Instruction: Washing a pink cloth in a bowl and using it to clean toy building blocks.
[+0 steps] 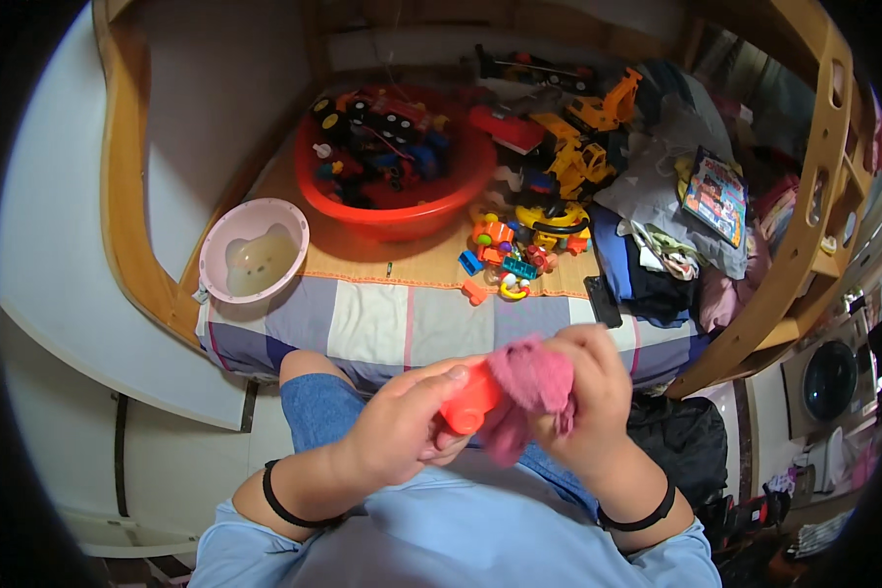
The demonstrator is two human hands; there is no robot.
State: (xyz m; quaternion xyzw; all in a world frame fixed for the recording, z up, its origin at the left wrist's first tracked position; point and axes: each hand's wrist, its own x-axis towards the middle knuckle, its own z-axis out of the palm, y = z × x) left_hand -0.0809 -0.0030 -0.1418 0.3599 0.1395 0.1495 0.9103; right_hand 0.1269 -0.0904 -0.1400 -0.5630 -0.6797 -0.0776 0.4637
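Note:
My left hand (pixel 399 428) is closed around a small orange-red plastic toy piece (pixel 470 400) with a round knob at its lower end. A pink cloth (pixel 534 374) is bunched in my right hand (pixel 598 402), its fingers curled round it. The cloth touches the right side of the toy piece and partly covers it, so its full shape is hidden. Both hands are over my lap, in front of the bed. Loose small toys (pixel 500 257) in orange, blue, teal and yellow lie on the mat beyond them.
A large red basin (pixel 392 220) heaped with toys stands on the bed's straw mat (pixel 358 265). To its left is a pink basin (pixel 209 260) with cloudy water. Yellow toy diggers (pixel 578 167), a dark phone (pixel 603 301) and piled clothes (pixel 647 284) lie rightward. Wooden bed rails (pixel 789 265) curve alongside.

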